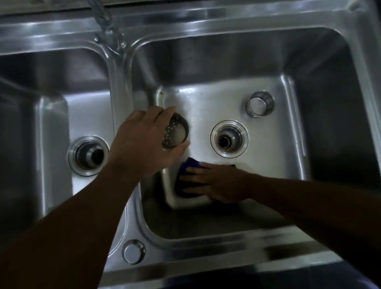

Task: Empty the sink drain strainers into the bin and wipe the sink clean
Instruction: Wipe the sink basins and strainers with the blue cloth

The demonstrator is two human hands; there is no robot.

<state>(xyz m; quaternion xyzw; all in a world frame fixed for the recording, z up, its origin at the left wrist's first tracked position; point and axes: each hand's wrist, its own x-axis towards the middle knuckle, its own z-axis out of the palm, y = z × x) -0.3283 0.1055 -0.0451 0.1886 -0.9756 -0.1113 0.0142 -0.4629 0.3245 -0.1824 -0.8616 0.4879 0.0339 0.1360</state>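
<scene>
Left hand (143, 144) up over the divider between the two basins, fingers curled round a perforated drain strainer (176, 135), tipped so the holed base faces up and to the right. Grip closed on the rim, thumb on the near side, strainer clear of the sink floor. Right hand (214, 184) down low in the right basin (321, 113), fingers spread flat, pressing a dark blue cloth (187, 168) onto the near-left corner of the floor; open-palmed, pinning rather than pinching. Cloth lying just near of the held strainer, nearly under it. Second strainer (260, 106) sitting upright on the right basin's floor, far and right of the open right drain (229, 138), well apart from both hands. Left drain (88, 155) open too, just left of the left wrist. Key relation: both drains bare, held strainer between them, about level with each, the left hand the nearer to both; right drain just right of the fingertips, a short reach across. No bin in view. Judging by the empty-looking strainer and the cloth at work, emptying probably done, wiping under way. Faucet (106, 24) hanging over the far end of the divider, clear of the hands. Reseating likely to call for turning the strainer base-down first.
</scene>
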